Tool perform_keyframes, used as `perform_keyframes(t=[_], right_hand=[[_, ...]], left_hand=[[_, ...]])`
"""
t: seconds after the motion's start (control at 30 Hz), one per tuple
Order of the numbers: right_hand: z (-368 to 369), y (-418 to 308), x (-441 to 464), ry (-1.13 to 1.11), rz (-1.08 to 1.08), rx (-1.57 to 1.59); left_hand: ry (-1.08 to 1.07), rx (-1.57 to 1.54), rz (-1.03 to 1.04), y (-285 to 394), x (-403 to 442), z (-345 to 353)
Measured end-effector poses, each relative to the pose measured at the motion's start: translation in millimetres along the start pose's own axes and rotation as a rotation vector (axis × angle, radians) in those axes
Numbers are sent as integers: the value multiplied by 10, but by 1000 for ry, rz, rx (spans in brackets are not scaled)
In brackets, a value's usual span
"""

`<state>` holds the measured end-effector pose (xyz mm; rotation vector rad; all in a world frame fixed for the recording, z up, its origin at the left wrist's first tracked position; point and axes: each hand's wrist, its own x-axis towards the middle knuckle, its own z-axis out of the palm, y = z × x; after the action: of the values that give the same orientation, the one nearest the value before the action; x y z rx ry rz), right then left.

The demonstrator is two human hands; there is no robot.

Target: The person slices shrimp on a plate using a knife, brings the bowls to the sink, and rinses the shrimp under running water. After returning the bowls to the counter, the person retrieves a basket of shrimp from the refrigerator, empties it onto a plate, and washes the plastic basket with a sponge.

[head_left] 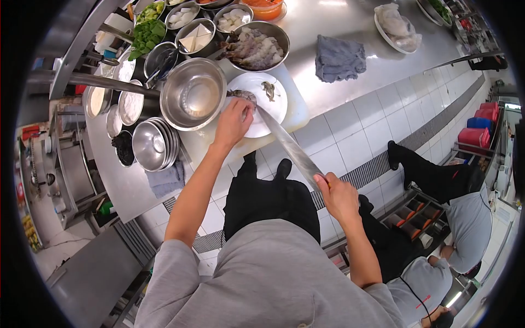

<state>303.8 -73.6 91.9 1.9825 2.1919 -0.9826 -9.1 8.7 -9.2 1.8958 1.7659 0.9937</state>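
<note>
My right hand is wrapped round the handle of a long knife. The blade slants up and left, its tip at the white plate. Over the plate's left side, my left hand pinches a grey shrimp, partly hidden by the fingers. Small dark shrimp scraps lie on the plate. Beneath it is a pale cutting board. To the left of the plate stands a wide metal bowl; behind it, another metal bowl holds a pile of raw shrimp.
Several nested metal bowls stand at the left, near containers of white powder and green leaves. A folded grey cloth lies on the steel counter. Two people in grey shirts are at the right.
</note>
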Motion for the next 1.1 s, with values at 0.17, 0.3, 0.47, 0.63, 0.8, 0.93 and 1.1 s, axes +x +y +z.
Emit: perform_keyframes(t=[0.17, 0.3, 0.47, 0.63, 0.8, 0.93, 1.1], right_hand=[[-41, -22, 53, 33, -17, -135], [-108, -43, 67, 97, -25, -134], [-101, -90, 151, 105, -71, -224], [-71, -59, 202, 193, -110, -265], [-67, -55, 280, 225, -122, -292], [-56, -36, 334, 258, -132, -271], [-90, -50, 378, 286, -146, -270]], left_hand=[[12, -59, -11, -36, 56, 72], [-22, -31, -35, 23, 103, 42], [-97, 49, -63, 77, 143, 36], [-55, 119, -78, 32, 153, 126], [-64, 124, -116, 56, 88, 86], [-73, 76, -50, 47, 0, -9], [-112, 89, -32, -2, -125, -137]])
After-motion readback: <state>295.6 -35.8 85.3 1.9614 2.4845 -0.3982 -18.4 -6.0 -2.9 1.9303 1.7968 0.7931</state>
